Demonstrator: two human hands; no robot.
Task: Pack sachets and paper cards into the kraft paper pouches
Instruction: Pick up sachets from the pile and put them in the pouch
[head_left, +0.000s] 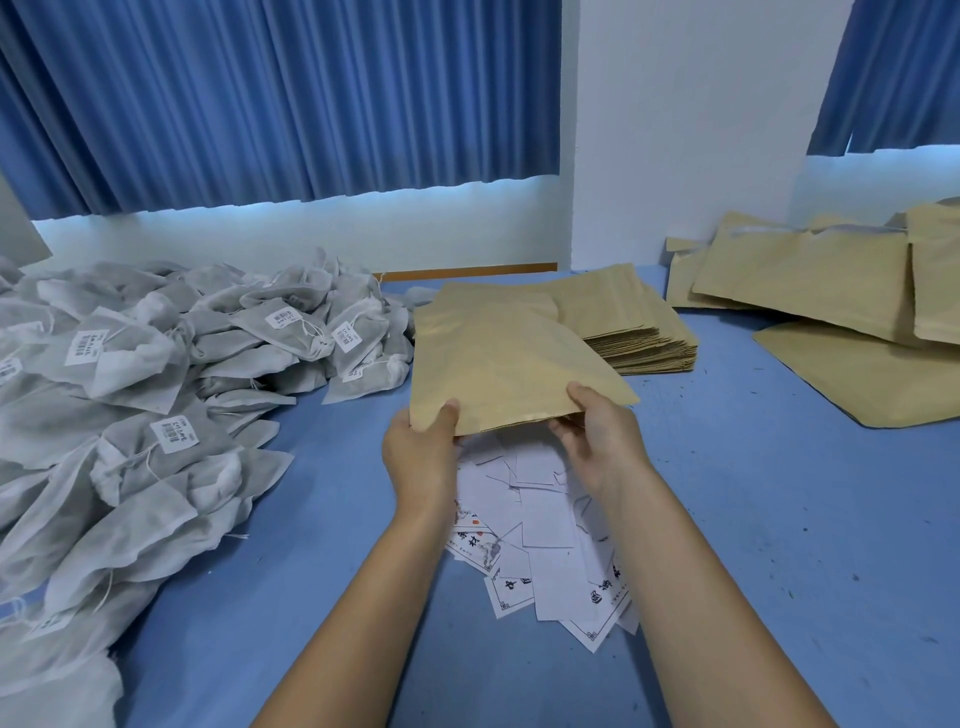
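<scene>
Both hands have hold of one kraft paper pouch (509, 364) by its near edge: the left hand (423, 457) pinches the near left corner with the thumb on top and the fingers tucked under, and the right hand (597, 441) grips nearer the right corner, thumb on the upper face and fingers curled beneath. That pouch lies tilted, its near edge raised over a loose heap of white paper cards (540, 525), some with printed faces up, and its far end reaching over a neat stack of flat pouches (644, 332) on the blue table (753, 519). To the left a wide pile of grey-white sachets (156, 364) with barcode labels and strings covers the table. At the far right lie more kraft pouches (810, 280), overlapping one another. Blue curtains (260, 93) hang behind.
</scene>
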